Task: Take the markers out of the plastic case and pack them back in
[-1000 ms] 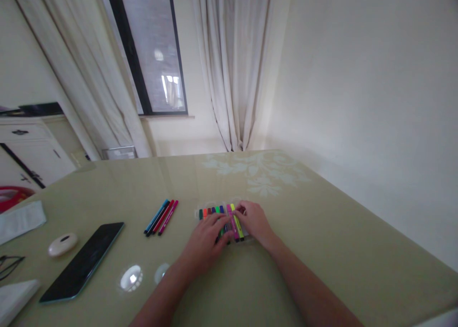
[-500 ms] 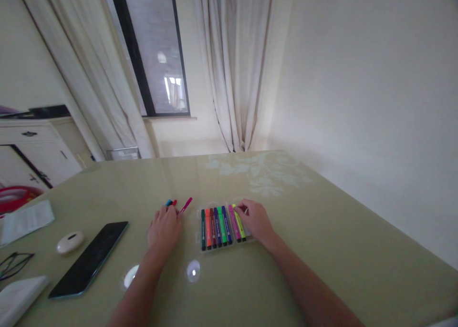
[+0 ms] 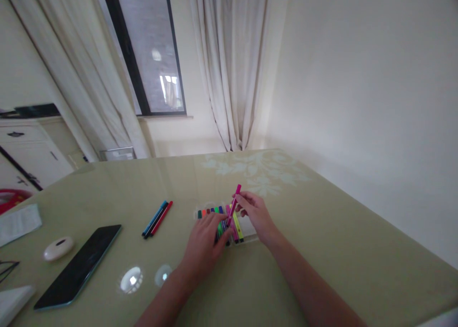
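A magenta marker (image 3: 234, 204) is tilted above a clear marker case (image 3: 252, 240). My right hand (image 3: 255, 213) pinches its upper part between thumb and fingers. At its lower end are the thumb and index finger of my left hand (image 3: 209, 234), closed round it. Several coloured markers lie side by side in the case, and my left hand covers many of them. To the right of these, a pink marker and a yellow marker (image 3: 238, 228) show in the other half, beside a bare stretch of case. On the table to the left lie blue, black and red markers (image 3: 157, 219).
A dark phone (image 3: 79, 265) lies at the left, next to a white oval case (image 3: 58, 249). Further left are a pale packet (image 3: 19, 224), part of some glasses (image 3: 7, 269) and a white object (image 3: 14, 304). The wall borders the table's right side.
My left hand has moved right from the loose markers to the case, bringing the magenta marker. My right hand has lifted slightly and taken hold of it. The view has shifted a little.
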Available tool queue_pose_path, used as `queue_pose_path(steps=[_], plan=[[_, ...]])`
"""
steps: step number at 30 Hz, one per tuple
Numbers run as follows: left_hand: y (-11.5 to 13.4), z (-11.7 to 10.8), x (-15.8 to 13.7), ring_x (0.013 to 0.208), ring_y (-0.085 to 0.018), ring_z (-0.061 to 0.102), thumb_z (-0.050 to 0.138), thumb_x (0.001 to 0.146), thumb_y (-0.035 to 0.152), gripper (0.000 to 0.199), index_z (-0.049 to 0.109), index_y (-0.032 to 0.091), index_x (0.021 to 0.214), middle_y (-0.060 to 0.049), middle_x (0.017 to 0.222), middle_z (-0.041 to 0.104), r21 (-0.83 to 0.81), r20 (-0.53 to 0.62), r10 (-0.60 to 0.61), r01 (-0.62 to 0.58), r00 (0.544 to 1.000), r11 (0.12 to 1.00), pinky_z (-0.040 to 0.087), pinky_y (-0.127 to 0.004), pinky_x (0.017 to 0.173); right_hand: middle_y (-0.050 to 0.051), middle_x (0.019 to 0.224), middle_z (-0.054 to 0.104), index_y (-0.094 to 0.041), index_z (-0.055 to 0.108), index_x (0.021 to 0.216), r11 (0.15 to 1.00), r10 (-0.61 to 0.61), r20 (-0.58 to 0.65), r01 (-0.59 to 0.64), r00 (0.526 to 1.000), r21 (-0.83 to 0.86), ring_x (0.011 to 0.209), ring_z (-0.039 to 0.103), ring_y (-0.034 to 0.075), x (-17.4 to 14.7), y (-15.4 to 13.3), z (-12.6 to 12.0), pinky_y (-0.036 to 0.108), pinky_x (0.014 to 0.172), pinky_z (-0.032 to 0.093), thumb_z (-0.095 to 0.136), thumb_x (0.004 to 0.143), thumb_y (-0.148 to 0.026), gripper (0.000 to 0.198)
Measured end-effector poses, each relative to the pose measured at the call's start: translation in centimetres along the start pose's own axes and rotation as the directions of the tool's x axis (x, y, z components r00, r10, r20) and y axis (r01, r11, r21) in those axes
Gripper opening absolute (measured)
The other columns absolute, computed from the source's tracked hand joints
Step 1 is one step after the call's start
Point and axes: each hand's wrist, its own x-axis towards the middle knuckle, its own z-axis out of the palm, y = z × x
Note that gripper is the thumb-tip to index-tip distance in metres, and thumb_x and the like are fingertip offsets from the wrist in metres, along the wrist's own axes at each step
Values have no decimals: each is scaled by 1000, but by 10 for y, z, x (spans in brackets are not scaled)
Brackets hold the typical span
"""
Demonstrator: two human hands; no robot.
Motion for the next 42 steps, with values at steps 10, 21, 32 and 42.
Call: queue_pose_path(steps=[10,21,32,42], plan=[[7,13,-5,134,-26,54,57,101,34,37,59,28,137,-5,145,61,200,267,117,-173,957,964,41,-49,114,3,69,74,-16,75,86,886,104,-25,-104,994,-451,60,68,16,5,5,-28,23,55,50,69,84,-29,15],[8,15,-6,135,-28,51,57,99,25,45,54,34,143,-5,148,56,254,291,129,-207,948,945,41,-51,114,3,69,75,-17,73,74,701,27,-27,-38,999,-712,64,67,15,0,10,-13,23,62,46,76,83,-21,10],[9,15,-7,135,-29,50,55,100,24,47,52,35,145,-5,148,56,247,291,139,-215,947,945,41,-51,113,4,74,76,-19,75,74,646,0,-33,-25,999,-763,68,68,16,0,11,-11,26,66,45,75,83,-21,10],[7,19,-7,135,-29,50,56,100,25,45,54,35,143,-6,147,57,264,277,131,-207,952,942,41,-51,113,5,74,77,-18,76,74,619,10,-26,-26,1000,-785,68,67,16,0,10,-10,26,66,44,76,84,-22,11]])
